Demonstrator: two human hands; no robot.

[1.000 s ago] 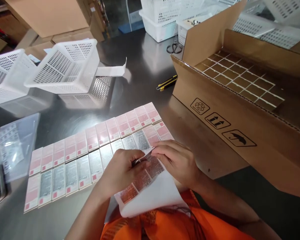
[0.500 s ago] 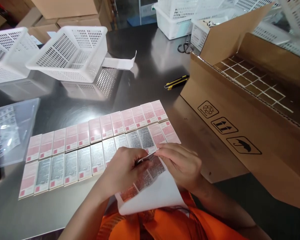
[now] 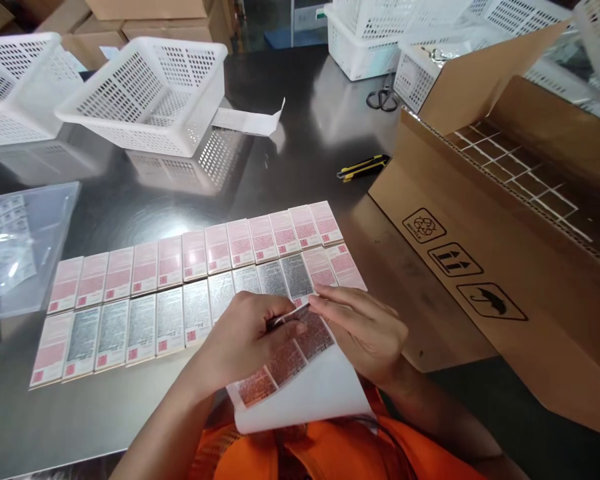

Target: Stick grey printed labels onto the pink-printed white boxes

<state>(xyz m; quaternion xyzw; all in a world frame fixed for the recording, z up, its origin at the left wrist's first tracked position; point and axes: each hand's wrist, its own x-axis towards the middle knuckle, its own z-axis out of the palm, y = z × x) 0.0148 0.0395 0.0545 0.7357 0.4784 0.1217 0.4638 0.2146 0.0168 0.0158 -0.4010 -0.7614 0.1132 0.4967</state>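
Observation:
My left hand (image 3: 253, 343) is closed around the upper left part of a sticker sheet (image 3: 305, 393), whose white backing curls at the bottom and whose silver-grey labels reflect orange. A small dark thing, too hidden to name, shows between the left thumb and fingers. At the sheet's top edge, the thumb and fingertips of my right hand (image 3: 367, 327) are pinched together. Just beyond both hands lie two touching rows of small pink-and-white boxes (image 3: 193, 253). Several boxes in the nearer row bear silver-grey labels (image 3: 170, 317); its end boxes show plain pink faces.
An open carton (image 3: 460, 267) with a divider grid stands at the right. A yellow-and-black cutter (image 3: 363, 167) and scissors (image 3: 383, 99) lie near it. White baskets (image 3: 150, 100), a paper strip (image 3: 250, 121) and a clear plastic bag (image 3: 40, 247) are farther off.
The camera view has shifted and tilted slightly. Both hands keep nearly the same grip on the sticker sheet, and the boxes show no change in arrangement.

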